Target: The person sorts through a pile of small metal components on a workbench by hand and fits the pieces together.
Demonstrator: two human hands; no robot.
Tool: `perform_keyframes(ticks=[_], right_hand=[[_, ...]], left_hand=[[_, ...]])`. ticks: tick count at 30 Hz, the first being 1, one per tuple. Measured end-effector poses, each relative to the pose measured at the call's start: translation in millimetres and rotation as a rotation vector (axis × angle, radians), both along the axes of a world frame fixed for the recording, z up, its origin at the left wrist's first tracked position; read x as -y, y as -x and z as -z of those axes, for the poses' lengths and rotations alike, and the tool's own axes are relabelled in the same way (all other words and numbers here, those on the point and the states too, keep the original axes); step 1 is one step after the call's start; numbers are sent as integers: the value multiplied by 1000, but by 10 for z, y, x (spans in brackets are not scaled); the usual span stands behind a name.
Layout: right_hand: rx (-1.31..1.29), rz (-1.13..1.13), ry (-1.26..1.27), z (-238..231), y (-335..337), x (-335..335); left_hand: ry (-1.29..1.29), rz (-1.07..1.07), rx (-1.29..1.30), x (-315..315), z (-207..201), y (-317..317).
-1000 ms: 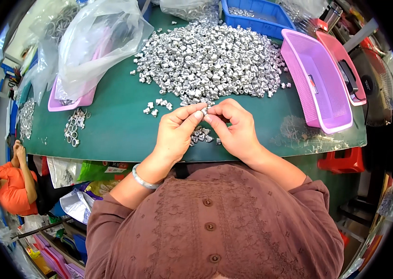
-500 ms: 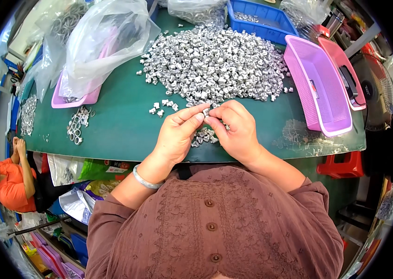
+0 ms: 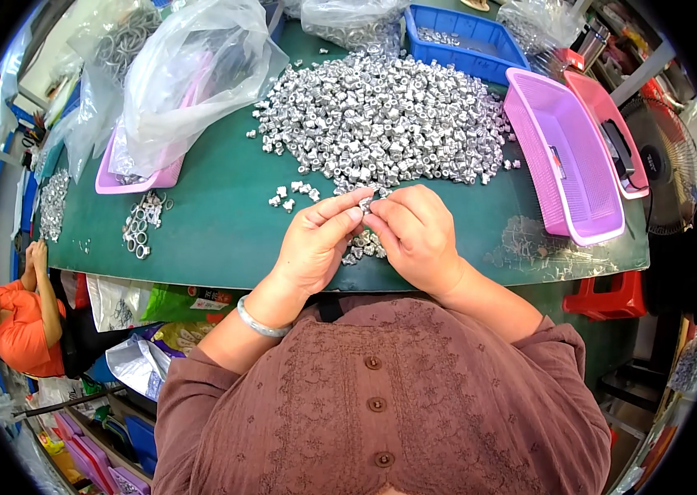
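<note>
Between my fingertips is a small silver metal fitting, partly hidden by the fingers. My left hand pinches it from the left with thumb and forefinger. My right hand grips its other side, fingers curled. Just beyond lies a big heap of like silver fittings on the green table. A smaller cluster of fittings sits under my hands, near the table's front edge. A few loose fittings lie to the left of my hands.
A pink basket with a plastic bag over it and several metal rings are on the left. Right stands a lilac basket; a blue tray is behind the heap. Another person sits far left. A red stool stands right.
My right fingers have shifted slightly around the fitting, and both hands stay together at the same spot. The whole view has shifted a little; the heap and baskets look unchanged.
</note>
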State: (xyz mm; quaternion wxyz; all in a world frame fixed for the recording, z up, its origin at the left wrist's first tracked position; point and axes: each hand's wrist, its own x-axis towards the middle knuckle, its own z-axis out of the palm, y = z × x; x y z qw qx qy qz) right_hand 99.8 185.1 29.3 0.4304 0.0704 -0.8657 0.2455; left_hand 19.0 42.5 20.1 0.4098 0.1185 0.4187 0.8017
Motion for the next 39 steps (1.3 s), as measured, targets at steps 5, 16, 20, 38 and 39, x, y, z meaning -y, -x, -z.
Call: perform_keyframes(ticks=[5,16,20,38,39], right_hand=[[-8,-4,-53,-42,5,25],[-55,-8,-210,-78,11,39],[-29,-36,-215,-84,-7,34],[92,-28,-148,-43,-96,-155],[124,-18,-103,-12,-117,-199]], left_hand=[[-28,19,-9,29,39,29],[-127,71,12,54,62,49],[-148,81,9,58,84,45],[-238,-587,-221,1583,25,959],[-220,-679,-220,1836,51,1048]])
